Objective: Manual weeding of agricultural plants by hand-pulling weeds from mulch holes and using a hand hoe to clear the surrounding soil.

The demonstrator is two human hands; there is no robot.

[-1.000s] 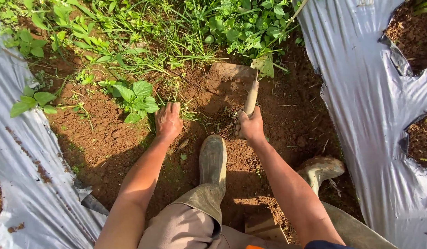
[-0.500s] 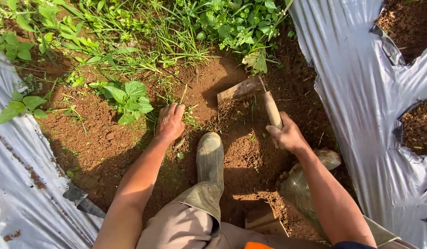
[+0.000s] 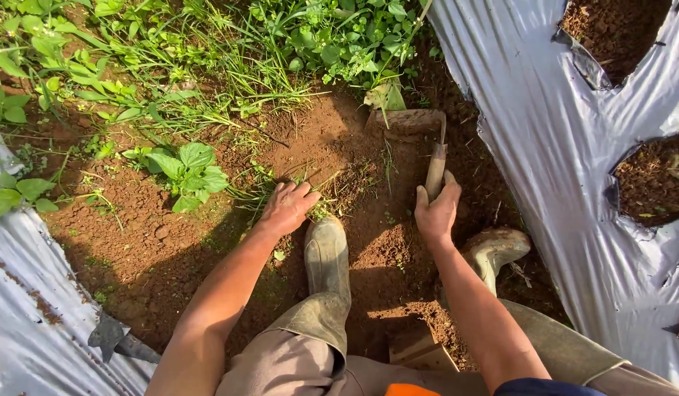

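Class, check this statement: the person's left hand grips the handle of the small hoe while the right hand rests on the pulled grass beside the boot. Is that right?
No, the hands are swapped. In the head view the right hand has its grip on the handle of the small hoe, and the left hand rests on the pulled grass beside the boot.

Reddish-brown soil [image 3: 163, 242], green weeds [image 3: 193, 169], silver-grey plastic mulch sheet [image 3: 545, 147] with dark soil-filled holes, mud-coated olive-grey rubber boots [image 3: 326, 253], khaki trousers [image 3: 295, 359], pale wooden hoe handle [image 3: 435, 170], blade [image 3: 407, 122] apparently soil-brown
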